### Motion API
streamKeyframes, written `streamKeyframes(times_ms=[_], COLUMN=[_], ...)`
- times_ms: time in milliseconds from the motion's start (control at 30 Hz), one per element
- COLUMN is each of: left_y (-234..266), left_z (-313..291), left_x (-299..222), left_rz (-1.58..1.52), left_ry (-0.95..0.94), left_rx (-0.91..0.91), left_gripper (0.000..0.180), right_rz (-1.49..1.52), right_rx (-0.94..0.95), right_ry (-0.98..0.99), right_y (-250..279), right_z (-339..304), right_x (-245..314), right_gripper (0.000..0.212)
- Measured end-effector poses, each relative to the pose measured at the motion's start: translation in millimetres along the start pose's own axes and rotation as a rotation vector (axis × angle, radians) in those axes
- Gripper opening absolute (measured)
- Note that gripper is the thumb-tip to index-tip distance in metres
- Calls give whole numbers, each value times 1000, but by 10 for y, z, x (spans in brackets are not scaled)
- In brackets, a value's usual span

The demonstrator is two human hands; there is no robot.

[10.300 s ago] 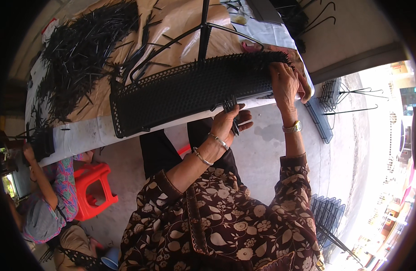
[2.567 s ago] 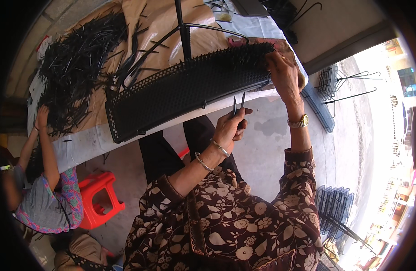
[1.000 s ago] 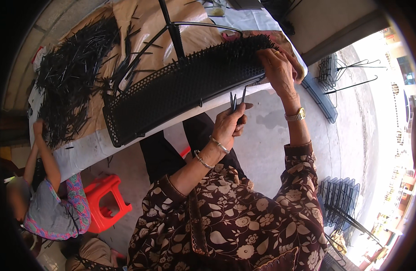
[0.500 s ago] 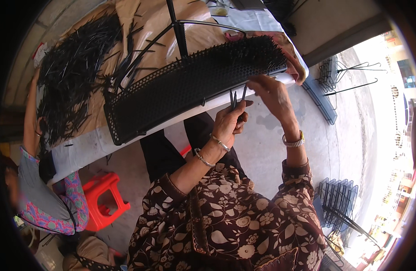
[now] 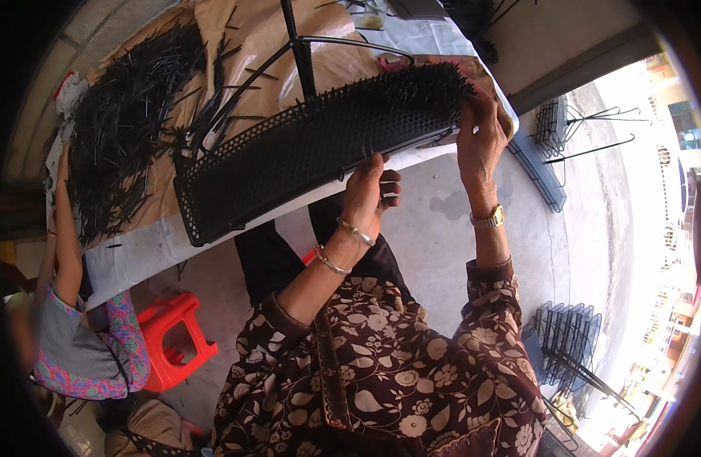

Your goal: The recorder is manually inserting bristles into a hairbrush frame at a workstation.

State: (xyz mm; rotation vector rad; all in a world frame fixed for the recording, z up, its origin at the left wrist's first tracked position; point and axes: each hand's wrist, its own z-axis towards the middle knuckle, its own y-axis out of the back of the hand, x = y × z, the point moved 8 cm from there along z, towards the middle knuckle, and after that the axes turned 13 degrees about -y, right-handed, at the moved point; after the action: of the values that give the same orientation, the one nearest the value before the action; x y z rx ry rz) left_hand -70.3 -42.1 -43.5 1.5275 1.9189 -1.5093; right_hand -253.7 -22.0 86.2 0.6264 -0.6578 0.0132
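Note:
A long black perforated panel [image 5: 267, 167] lies slanted along the table's near edge. Thin black pointed strips [image 5: 419, 87] stand densely in the holes of its far right part. My left hand [image 5: 364, 196] is closed in front of the panel's near edge, with the dark tips of a few strips [image 5: 366, 154] poking up past the thumb. At the panel's right end, my right hand [image 5: 480, 145] has its fingers pinched against the bristling strips; whatever is between the fingertips is hidden.
A heap of loose black strips [image 5: 130, 129] covers the brown paper [image 5: 251, 46] at left. A black metal stand [image 5: 303, 65] rises behind the panel. Another person's arm [image 5: 65, 221] reaches in at left, by a red stool [image 5: 149, 327]. Wire racks [image 5: 567, 339] stand on the floor at right.
My right hand has moved away from my left, up to the panel's right end. My left hand has shifted slightly left. The other person's arm has moved a little.

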Motion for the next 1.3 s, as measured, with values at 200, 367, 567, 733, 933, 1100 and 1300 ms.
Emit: streamKeyframes(times_ms=[200,367,567,733,933,1100,1300], left_y=[-15,120,28,-29,-75,-78,-90], left_z=[2,63,-32,-93,-120,-130,-136], left_x=[61,172,162,155,209,206,209], left_rz=[-70,-36,-3,-26,-43,-49,-52], left_ry=[34,73,75,70,76,87,77], left_rx=[146,137,169,189,196,192,213], left_gripper=[27,29,32,31,31,31,32], right_rz=[8,20,44,-33,-230,-316,189], right_rx=[69,58,56,118,211,72,872], right_ry=[-60,-83,-31,-37,29,101,-428], right_y=[-185,-187,-153,-236,-381,-177,-379], right_z=[38,76,-7,-28,-28,-110,-557], right_x=[-101,-153,-24,-69,-96,123,106], right_gripper=[10,9,8,9,14,19,19])
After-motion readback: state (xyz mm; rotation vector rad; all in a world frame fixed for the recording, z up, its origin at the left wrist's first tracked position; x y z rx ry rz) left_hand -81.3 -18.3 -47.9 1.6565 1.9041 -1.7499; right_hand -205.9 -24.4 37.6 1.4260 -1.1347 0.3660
